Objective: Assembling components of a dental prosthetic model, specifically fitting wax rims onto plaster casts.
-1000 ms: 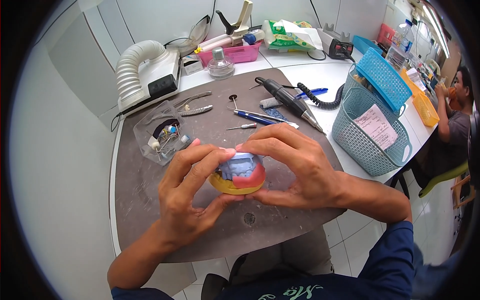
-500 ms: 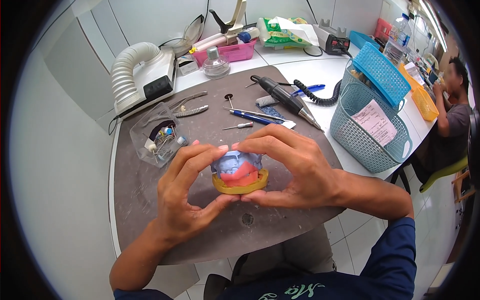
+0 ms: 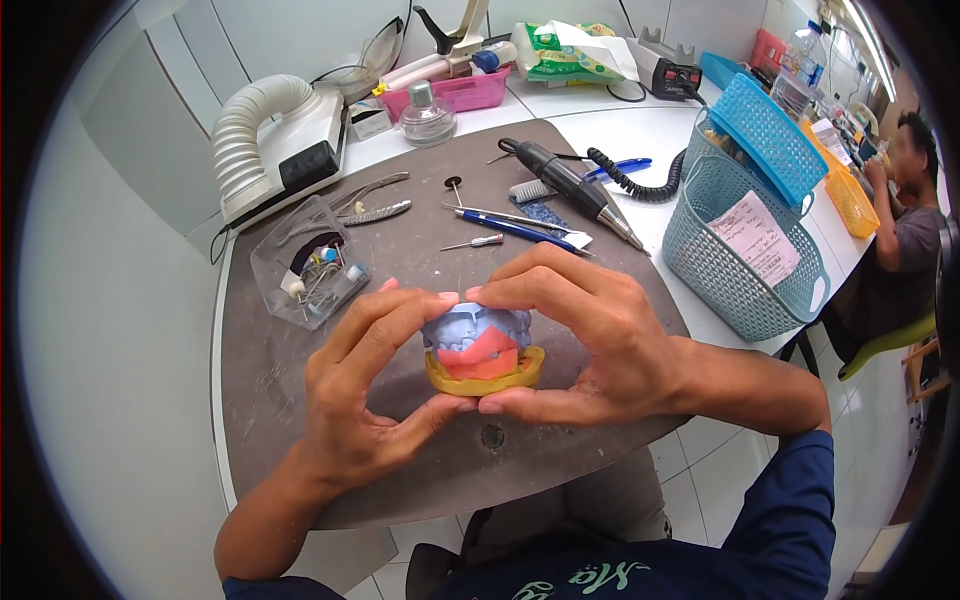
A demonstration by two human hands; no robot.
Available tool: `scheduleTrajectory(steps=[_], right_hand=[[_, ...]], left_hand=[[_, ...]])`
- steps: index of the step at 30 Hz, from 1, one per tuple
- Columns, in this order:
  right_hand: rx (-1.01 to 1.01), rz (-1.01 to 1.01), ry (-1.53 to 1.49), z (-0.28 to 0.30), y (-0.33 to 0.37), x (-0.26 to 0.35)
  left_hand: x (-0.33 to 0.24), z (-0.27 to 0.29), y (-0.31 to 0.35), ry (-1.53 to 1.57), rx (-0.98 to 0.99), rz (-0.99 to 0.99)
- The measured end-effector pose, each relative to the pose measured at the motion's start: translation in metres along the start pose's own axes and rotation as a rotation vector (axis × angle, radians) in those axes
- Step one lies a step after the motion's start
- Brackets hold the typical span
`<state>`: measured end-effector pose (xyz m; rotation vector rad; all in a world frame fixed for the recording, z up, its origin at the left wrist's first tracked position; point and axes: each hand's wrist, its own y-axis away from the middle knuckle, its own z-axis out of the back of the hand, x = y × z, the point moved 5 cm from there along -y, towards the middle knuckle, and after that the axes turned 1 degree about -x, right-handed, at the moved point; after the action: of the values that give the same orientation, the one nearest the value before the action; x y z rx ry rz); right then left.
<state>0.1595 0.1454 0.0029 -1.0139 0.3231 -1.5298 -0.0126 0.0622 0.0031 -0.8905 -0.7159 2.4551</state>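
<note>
A dental model is held upright between my two hands above the brown work mat (image 3: pixel 280 440). Its upper half is a blue tooth cast (image 3: pixel 470 325), and the lower half is a yellow cast (image 3: pixel 470 386). Pink wax (image 3: pixel 480 358) sits between the halves at the front. My left hand (image 3: pixel 365 375) grips the left side, fingertips on top of the blue cast and thumb under the yellow one. From the right, my right hand (image 3: pixel 600 340) pinches it the same way. Both thumb tips nearly meet below the front edge.
Behind my hands lie a blue-handled instrument (image 3: pixel 520 230), a small screwdriver (image 3: pixel 473 243), pliers (image 3: pixel 375 212) and a corded handpiece (image 3: pixel 575 190). A clear box of burs (image 3: pixel 310 265) stands left. Blue baskets (image 3: pixel 740 260) stand right; another person (image 3: pixel 900 200) sits beyond.
The view has shifted slightly. The model has tipped a little in my hands, and the gap at the right of the pink wax looks different. Both hands keep their hold.
</note>
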Motion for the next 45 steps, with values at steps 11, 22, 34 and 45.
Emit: scheduleTrajectory(steps=[11, 22, 34, 45], right_hand=[[-0.006, -0.017, -0.036, -0.002, 0.001, -0.002], [0.021, -0.072, -0.024, -0.002, 0.001, -0.004], [0.028, -0.02, 0.069, -0.01, 0.004, -0.004], [0.069, -0.065, 0.028, -0.008, 0.005, -0.007]], left_hand=[[-0.001, -0.002, 0.0, -0.036, 0.018, -0.025], [0.009, -0.003, 0.003, 0.08, -0.067, 0.067], [0.0, -0.006, 0.001, -0.089, -0.041, -0.027], [0.005, -0.001, 0.003, -0.001, -0.077, 0.063]])
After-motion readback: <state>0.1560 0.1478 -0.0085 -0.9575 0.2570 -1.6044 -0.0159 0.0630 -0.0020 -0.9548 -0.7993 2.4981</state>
